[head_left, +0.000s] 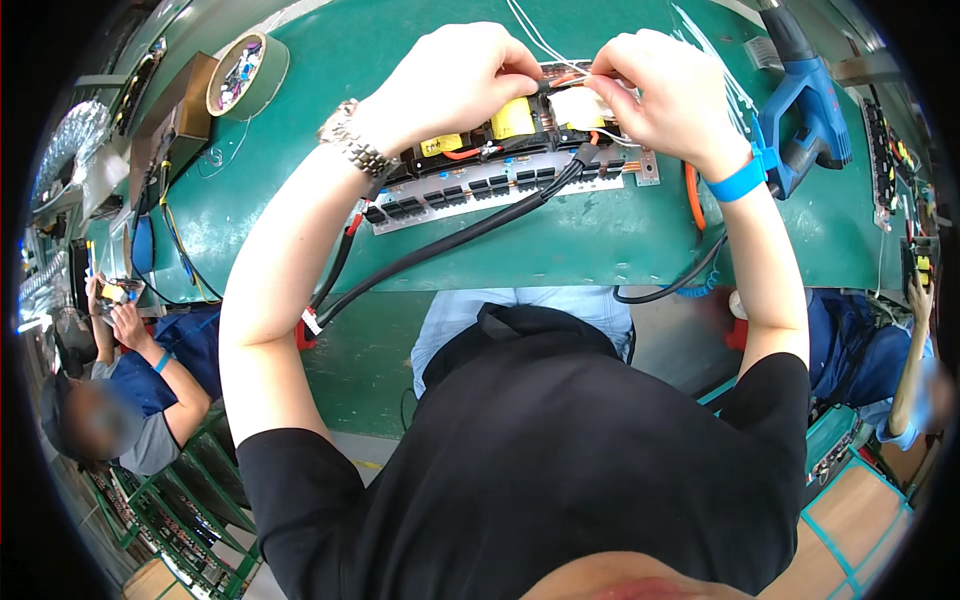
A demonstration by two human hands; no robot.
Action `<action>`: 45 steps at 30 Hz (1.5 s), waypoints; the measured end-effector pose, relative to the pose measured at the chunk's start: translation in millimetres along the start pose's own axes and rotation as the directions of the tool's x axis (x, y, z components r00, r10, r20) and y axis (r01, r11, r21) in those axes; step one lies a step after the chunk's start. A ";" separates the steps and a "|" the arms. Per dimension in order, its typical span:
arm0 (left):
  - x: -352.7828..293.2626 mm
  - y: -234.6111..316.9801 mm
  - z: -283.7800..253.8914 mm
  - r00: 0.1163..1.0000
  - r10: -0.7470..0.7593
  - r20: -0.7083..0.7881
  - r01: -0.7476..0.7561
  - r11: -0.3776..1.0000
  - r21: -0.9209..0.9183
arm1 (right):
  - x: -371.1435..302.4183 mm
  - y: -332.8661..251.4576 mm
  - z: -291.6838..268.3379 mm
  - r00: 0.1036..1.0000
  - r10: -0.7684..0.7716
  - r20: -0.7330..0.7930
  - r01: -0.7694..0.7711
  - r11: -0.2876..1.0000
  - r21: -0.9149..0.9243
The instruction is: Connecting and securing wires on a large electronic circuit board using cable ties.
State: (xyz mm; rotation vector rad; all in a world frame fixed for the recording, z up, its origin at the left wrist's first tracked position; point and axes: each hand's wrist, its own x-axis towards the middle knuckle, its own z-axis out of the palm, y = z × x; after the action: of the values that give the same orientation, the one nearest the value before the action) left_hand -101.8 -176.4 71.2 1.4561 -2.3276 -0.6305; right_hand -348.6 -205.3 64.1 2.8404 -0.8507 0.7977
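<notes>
A long circuit board assembly (490,185) lies on the green bench, with black parts along a metal strip and yellow-wrapped coils (513,118) behind them. Over its far edge my left hand (465,80) is closed, thumb and finger pinched together; what they grip is hidden. Across from it my right hand (660,90) pinches a thin white strand (548,45), which reaches up past the far side of the board. Orange wires run between the two hands. A thick black cable (430,250) leads from the board toward the bench's near edge.
Right of my hand lie a blue power driver (808,110) and a bunch of thin white strips (705,60). At the left stand a round tub (248,78) of small parts and a brown box (180,110). Co-workers sit on both sides.
</notes>
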 end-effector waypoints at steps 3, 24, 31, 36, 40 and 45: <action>-3.3 6.6 -7.1 1.000 -0.005 -0.002 0.006 0.997 0.083 | -0.8 1.1 -4.5 1.000 0.018 0.012 -0.018 0.999 0.027; -1.1 8.4 4.7 0.998 0.070 -0.006 -0.067 0.974 0.217 | -13.1 -4.1 15.9 0.996 0.031 -0.079 -0.029 0.999 0.021; -3.2 9.6 11.7 0.995 0.061 -0.076 -0.046 0.982 0.185 | -2.9 -11.6 5.1 0.995 -0.036 -0.090 0.035 0.999 -0.009; -4.8 6.9 8.1 0.992 0.109 -0.062 -0.092 0.969 0.230 | 9.6 -16.9 -14.8 0.981 -0.192 0.020 0.193 0.976 -0.101; -5.7 10.6 8.4 0.994 0.104 -0.043 -0.088 0.956 0.280 | 10.9 -12.9 -15.4 0.968 -0.249 0.040 0.252 0.961 -0.117; -4.0 8.6 11.5 0.995 0.071 -0.072 -0.054 0.974 0.222 | 3.6 -1.8 -6.2 0.973 -0.227 -0.031 0.225 0.973 -0.044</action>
State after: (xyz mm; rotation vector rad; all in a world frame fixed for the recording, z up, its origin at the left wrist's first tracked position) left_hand -112.3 -167.2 65.8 1.4629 -2.4323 -0.2992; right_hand -347.9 -204.3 71.4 2.8102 -0.5191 0.7888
